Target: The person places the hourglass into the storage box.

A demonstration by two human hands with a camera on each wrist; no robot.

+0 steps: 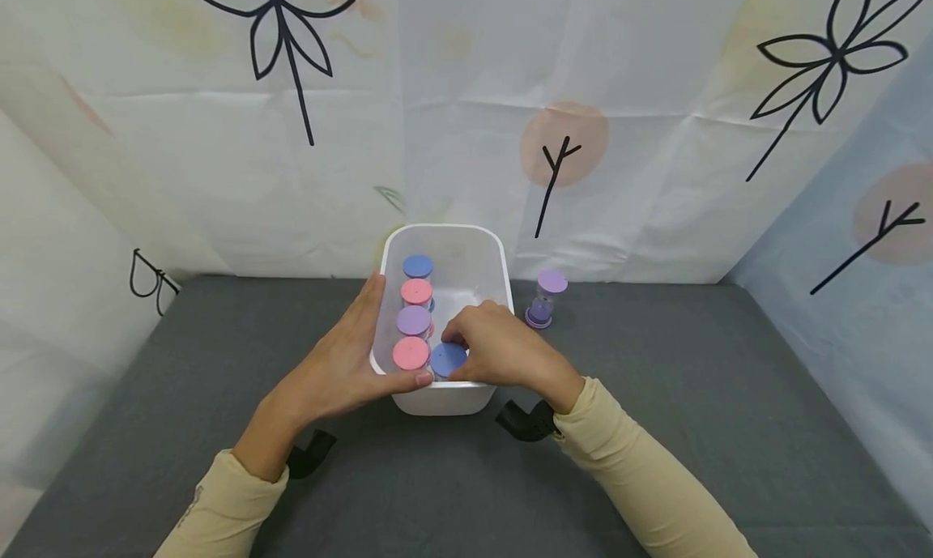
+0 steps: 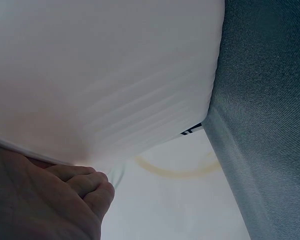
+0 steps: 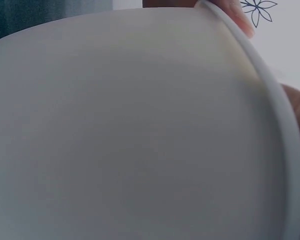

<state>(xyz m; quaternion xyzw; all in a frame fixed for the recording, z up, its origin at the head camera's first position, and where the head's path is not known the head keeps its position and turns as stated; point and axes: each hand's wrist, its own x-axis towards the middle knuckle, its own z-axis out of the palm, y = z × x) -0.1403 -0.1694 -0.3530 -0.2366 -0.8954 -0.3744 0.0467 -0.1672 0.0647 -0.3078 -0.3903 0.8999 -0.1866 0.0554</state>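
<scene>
A white plastic bin (image 1: 445,400) stands on the grey table, with a row of sand timers along its left side. Their caps alternate: a blue-capped timer (image 1: 418,266), a pink one (image 1: 416,291), a purple one (image 1: 414,321) and a nearer pink one (image 1: 411,353). My left hand (image 1: 338,368) grips the bin's left rim, thumb over the near edge; its fingers (image 2: 92,187) lie against the outer wall in the left wrist view. Inside the bin, my right hand (image 1: 503,347) pinches a blue sand timer (image 1: 447,359) beside the nearest pink one. Its lower part is hidden.
A purple sand timer (image 1: 543,299) stands on the table just right of the bin. Behind rises a white cloth backdrop (image 1: 466,161) with printed leaves and trees. The bin's outer wall (image 3: 140,125) fills most of the right wrist view.
</scene>
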